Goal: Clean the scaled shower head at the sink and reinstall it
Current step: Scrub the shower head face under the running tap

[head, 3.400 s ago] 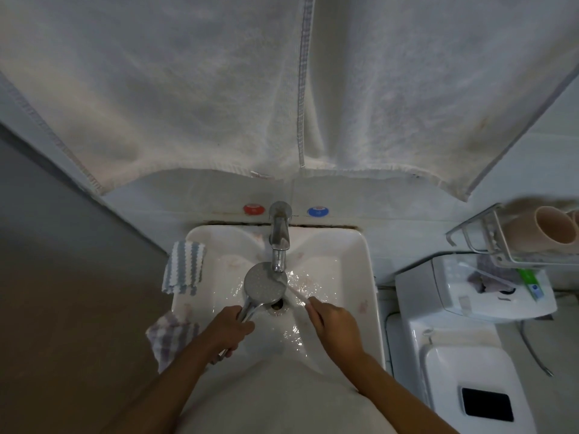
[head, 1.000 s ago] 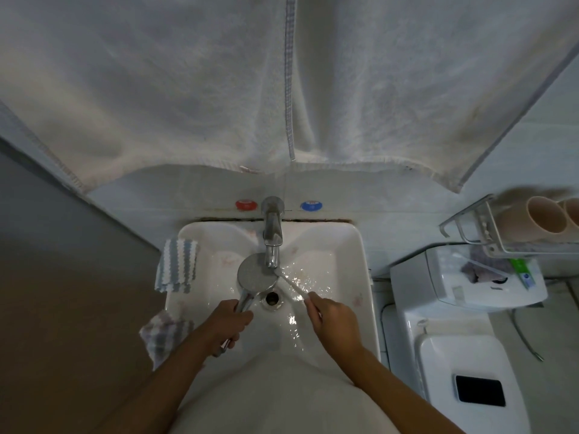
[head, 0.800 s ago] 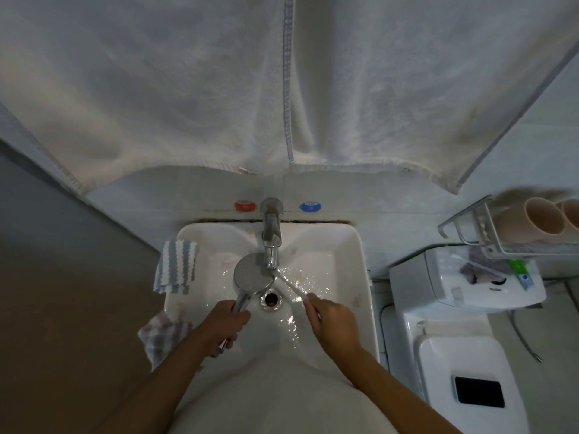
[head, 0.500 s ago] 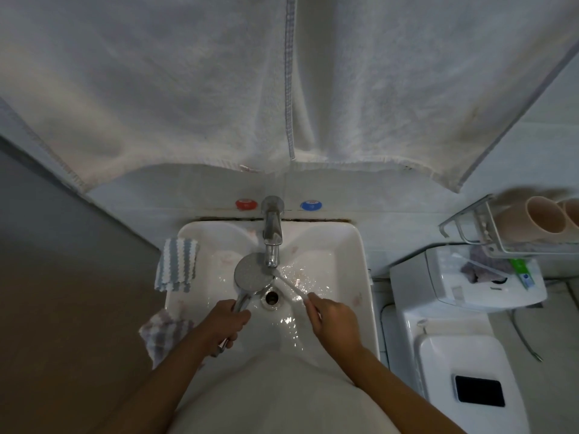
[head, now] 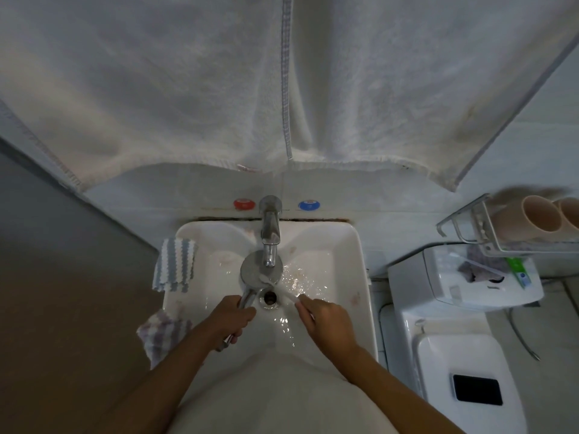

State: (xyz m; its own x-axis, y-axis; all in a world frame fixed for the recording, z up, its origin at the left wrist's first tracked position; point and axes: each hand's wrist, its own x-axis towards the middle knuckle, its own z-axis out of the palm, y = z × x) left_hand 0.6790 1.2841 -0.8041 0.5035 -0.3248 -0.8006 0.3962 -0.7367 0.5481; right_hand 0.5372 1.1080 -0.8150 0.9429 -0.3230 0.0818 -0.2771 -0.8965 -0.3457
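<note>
The round chrome shower head (head: 255,269) is held face up over the white sink (head: 351,245), right under the tap spout (head: 270,236). My left hand (head: 231,316) grips its handle. My right hand (head: 326,317) pinches a thin white brush (head: 282,288), like a toothbrush, whose tip lies on the near right part of the head's face. Water glistens in the basin to the right of the drain (head: 268,297).
A blue-striped cloth (head: 175,269) hangs over the sink's left rim, a second striped cloth (head: 163,332) lower down. Red (head: 243,203) and blue (head: 309,205) knobs flank the tap. A big white towel (head: 282,83) hangs overhead. A toilet (head: 463,355) and wire rack with cups (head: 532,220) stand at right.
The shower head has shifted slightly, now sitting directly under the spout. The brush tip has moved onto the head's face. Both hands keep their grips.
</note>
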